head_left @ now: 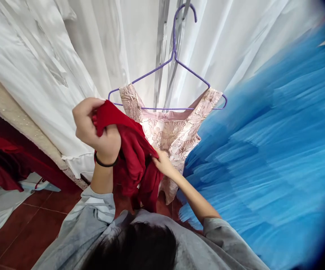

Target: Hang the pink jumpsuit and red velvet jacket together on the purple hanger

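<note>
A red garment hangs in folds between my two hands. My left hand is raised and closed round its upper end, with a dark band at the wrist. Lower and to the right, my right hand pinches the garment's edge. Just behind them a pale pink dress with a leaf-like pattern hangs by its wide straps from a purple hanger. The garment and my right hand cover part of that dress.
White drapes hang behind. Blue tulle fills the right side. At the left are a beige sparkly fabric and dark red cloth. The floor has reddish tiles.
</note>
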Demonstrator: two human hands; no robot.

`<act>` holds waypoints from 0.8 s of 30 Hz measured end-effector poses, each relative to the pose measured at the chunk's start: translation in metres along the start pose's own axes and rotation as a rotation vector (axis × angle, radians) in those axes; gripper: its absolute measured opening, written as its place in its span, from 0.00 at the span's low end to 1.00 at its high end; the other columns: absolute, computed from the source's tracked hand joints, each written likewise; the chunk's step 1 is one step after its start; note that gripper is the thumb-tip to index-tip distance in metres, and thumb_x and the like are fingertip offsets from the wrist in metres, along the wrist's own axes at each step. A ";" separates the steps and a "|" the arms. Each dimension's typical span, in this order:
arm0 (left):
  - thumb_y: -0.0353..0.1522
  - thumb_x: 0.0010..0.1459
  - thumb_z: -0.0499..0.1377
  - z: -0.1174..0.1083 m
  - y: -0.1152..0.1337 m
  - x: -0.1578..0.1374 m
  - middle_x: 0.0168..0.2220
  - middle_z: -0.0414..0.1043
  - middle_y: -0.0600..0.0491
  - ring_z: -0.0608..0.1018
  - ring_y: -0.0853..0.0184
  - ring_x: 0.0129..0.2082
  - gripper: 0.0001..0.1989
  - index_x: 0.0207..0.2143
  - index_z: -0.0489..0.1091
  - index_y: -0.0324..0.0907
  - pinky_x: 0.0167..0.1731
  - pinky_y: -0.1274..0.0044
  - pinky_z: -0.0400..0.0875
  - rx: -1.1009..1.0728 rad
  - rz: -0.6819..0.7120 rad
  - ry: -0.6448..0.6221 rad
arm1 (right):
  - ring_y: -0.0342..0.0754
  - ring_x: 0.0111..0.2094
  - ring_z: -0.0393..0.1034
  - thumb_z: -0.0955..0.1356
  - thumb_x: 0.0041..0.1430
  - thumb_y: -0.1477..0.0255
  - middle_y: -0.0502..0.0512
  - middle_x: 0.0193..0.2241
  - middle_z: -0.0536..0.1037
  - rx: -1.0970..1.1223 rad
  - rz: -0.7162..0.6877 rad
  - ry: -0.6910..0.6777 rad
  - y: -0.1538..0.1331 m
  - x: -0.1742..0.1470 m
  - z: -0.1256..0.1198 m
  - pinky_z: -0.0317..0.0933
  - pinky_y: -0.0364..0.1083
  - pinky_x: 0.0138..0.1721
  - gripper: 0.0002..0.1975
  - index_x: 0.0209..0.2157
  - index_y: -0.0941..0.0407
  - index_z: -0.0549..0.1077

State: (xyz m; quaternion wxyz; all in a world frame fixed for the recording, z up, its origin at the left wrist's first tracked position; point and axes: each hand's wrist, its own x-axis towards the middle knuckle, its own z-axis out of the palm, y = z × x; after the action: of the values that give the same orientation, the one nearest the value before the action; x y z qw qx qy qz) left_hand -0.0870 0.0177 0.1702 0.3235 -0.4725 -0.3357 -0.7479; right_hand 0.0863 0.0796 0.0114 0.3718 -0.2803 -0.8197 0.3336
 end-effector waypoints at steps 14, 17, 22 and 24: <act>0.29 0.50 0.56 -0.035 -0.019 0.001 0.41 0.68 0.51 0.75 0.65 0.43 0.12 0.40 0.68 0.40 0.48 0.72 0.70 0.267 -0.128 -0.102 | 0.60 0.52 0.71 0.64 0.55 0.75 0.66 0.56 0.71 -0.024 -0.057 -0.147 -0.093 0.050 0.026 0.65 0.60 0.56 0.44 0.69 0.54 0.39; 0.28 0.48 0.54 -0.054 -0.031 0.016 0.37 0.68 0.52 0.73 0.69 0.38 0.14 0.40 0.68 0.36 0.44 0.75 0.68 0.382 -0.023 0.017 | 0.60 0.51 0.71 0.62 0.53 0.79 0.64 0.51 0.74 -0.134 -0.172 -0.200 -0.098 0.076 0.017 0.65 0.59 0.54 0.35 0.63 0.58 0.53; 0.25 0.51 0.50 -0.073 -0.041 0.042 0.33 0.67 0.52 0.70 0.70 0.37 0.11 0.35 0.69 0.34 0.47 0.75 0.65 0.414 0.047 0.057 | 0.59 0.48 0.71 0.60 0.52 0.82 0.62 0.43 0.76 -0.306 -0.325 -0.219 -0.131 0.140 0.016 0.66 0.56 0.49 0.21 0.50 0.59 0.62; 0.24 0.50 0.49 -0.074 -0.044 0.048 0.31 0.67 0.54 0.69 0.71 0.35 0.10 0.33 0.68 0.35 0.46 0.76 0.65 0.371 0.027 0.039 | 0.59 0.48 0.70 0.60 0.54 0.82 0.65 0.46 0.75 -0.419 -0.345 -0.202 -0.143 0.171 0.026 0.65 0.56 0.48 0.20 0.50 0.60 0.62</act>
State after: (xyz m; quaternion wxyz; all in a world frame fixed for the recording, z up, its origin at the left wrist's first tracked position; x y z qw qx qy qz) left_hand -0.1753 -0.0255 0.1814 0.4217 -0.3945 -0.4550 -0.6779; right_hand -0.0618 0.1027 0.1785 0.2736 -0.1728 -0.9392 0.1150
